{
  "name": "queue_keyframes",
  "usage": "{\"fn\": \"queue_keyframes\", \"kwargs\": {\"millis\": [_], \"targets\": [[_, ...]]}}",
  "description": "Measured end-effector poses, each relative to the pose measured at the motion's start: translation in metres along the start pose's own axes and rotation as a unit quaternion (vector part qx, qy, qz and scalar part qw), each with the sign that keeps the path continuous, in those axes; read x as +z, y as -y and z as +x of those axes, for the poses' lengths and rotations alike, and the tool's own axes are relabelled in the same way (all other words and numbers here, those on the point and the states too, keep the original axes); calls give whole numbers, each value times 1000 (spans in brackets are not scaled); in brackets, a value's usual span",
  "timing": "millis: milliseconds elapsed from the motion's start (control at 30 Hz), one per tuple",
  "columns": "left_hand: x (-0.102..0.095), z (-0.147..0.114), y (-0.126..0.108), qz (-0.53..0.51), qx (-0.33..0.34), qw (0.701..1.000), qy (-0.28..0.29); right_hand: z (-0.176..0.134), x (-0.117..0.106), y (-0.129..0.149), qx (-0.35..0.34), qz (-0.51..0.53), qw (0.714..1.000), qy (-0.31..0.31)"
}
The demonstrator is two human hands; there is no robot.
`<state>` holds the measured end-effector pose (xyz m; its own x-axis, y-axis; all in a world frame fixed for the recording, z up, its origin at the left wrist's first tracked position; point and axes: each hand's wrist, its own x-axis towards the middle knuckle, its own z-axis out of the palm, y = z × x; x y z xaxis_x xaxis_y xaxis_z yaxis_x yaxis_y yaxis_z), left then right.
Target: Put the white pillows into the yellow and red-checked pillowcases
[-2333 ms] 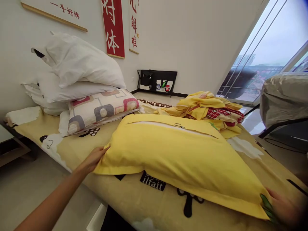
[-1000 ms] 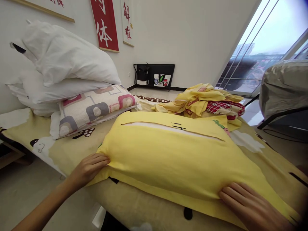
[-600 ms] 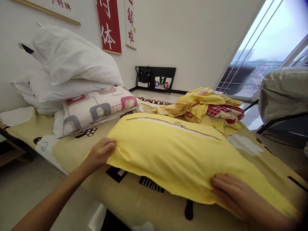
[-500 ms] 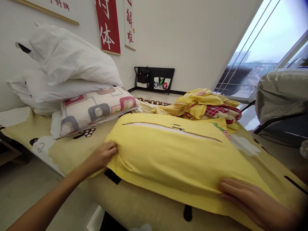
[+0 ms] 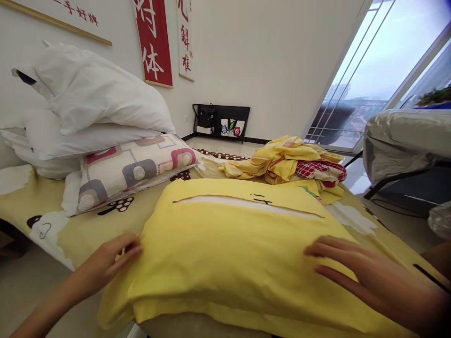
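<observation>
A yellow-cased pillow (image 5: pixel 218 253) is laid flat across the near side of the bed (image 5: pixel 88 234); its middle is taken here as the clock's centre, with 12 pointing away from the wearer. The left hand (image 5: pixel 109 260) is placed at the 9 o'clock edge, fingers loosely curved and fingertips against the case; whether any cloth is pinched cannot be told. The right hand (image 5: pixel 362 267) is held over the 3 o'clock side, blurred, with fingers extended and thumb apart; nothing is gripped by it, and contact cannot be confirmed. Towards 12, 1 long slit (image 5: pixel 246 204) gapes, and white is shown within.

A light, soft, bulky load is to be expected, not fragile and hardly slippery, though its case may slide over the filling. Firmest hold would probably be had at 9 and 3, filling and cloth gripped together; by the loose border (image 5: pixel 176 312) at 6, only fabric would be caught. The slit's edges are better avoided.
</observation>
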<state>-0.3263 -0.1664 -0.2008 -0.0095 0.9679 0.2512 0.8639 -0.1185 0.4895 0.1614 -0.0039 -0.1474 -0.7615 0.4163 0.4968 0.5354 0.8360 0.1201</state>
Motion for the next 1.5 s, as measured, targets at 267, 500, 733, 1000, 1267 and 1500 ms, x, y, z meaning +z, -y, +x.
{"fn": "queue_keyframes", "kwargs": {"millis": [267, 500, 733, 1000, 1267, 1500], "targets": [[27, 57, 25, -470, -299, 829, 51, 140, 64, 48, 24, 90, 994, 62], [35, 143, -2, -471, -225, 845, -116, 141, 95, 68, 41, 125, 991, 3], [-11, 136, -40, -342, -77, 887, -300, 138, 46, 96, 17, 207, 972, -108], [-37, 98, -103, -168, 7, 872, -461, 143, -4, 164, -86, 201, 942, -256], [-35, 84, -127, -135, 58, 824, -548, 135, -17, 180, -94, 128, 930, -332], [-36, 74, -135, -111, 61, 820, -558, 134, -27, 185, -114, 103, 927, -342]]}}
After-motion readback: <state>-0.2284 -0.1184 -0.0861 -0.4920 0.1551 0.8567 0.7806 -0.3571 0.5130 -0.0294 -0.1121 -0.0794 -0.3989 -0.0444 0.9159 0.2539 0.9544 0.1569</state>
